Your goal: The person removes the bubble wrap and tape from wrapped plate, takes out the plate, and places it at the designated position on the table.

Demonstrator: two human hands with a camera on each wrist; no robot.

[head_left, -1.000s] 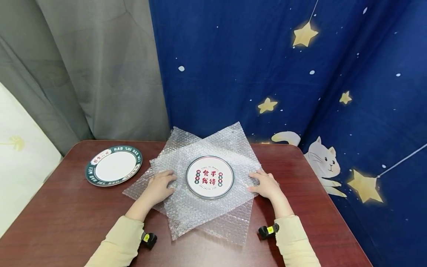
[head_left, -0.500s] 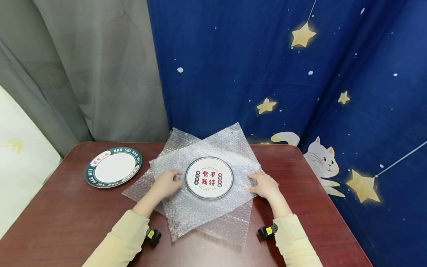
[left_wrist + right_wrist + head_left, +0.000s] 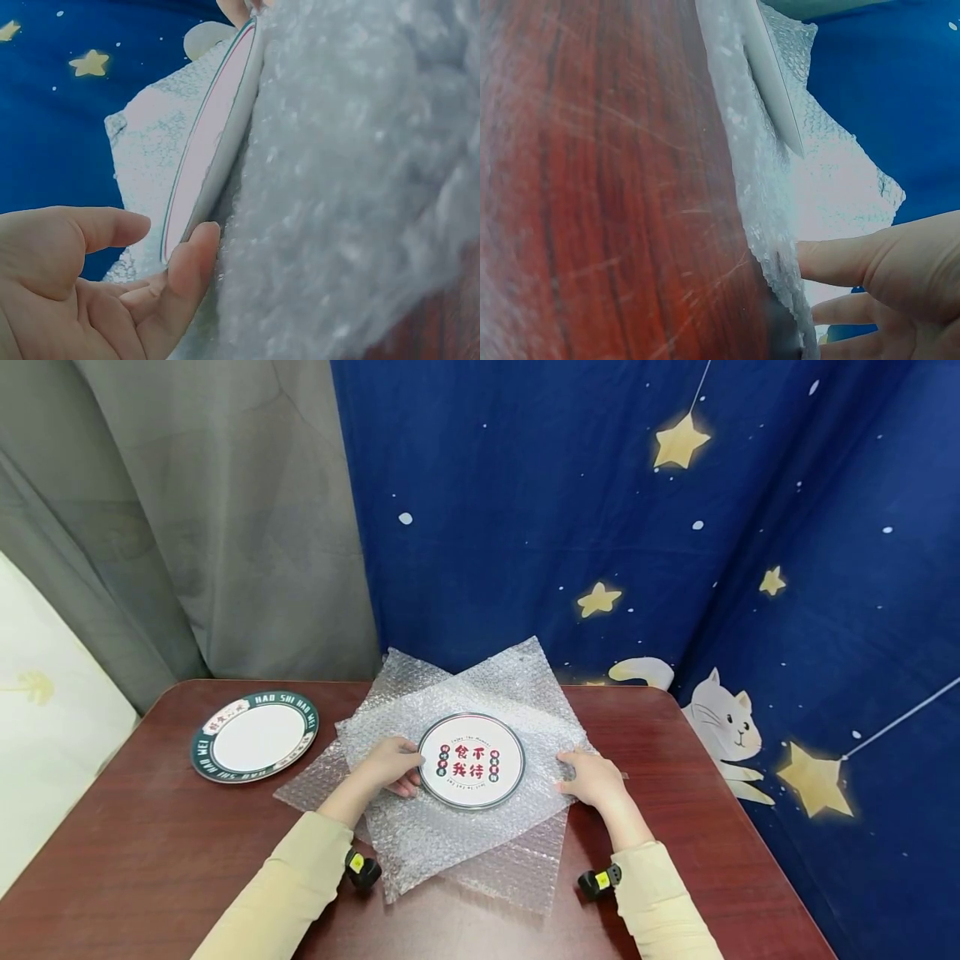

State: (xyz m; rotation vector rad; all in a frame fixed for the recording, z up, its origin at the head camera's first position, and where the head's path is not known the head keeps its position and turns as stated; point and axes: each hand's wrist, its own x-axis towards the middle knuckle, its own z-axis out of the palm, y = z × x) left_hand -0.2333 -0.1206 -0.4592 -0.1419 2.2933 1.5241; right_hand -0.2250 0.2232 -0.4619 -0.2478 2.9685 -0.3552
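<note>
A round white plate (image 3: 474, 785) with red and green lettering and a dark rim lies on bubble wrap (image 3: 427, 843). Its left rim meets my left hand (image 3: 386, 762). Seen from the left wrist, this hand's fingers (image 3: 191, 262) bend at the plate's edge, against its lower side, while the thumb stays apart from the face. To the plate's right, my right hand (image 3: 594, 778) rests on the wrap's edge with spread, relaxed fingers, not touching the plate. Its thumb (image 3: 829, 261) touches the wrap in the right wrist view.
A second plate (image 3: 204, 752), with a broad green rim, lies at the back left of the brown table (image 3: 150, 868). Another sheet of bubble wrap (image 3: 517, 868) shows under the top one at a different angle. Grey and blue star-patterned curtains (image 3: 480, 485) hang behind the table.
My left hand has slid right across the wrap to the plate's left rim. The right hand and both plates have stayed about where they were.
</note>
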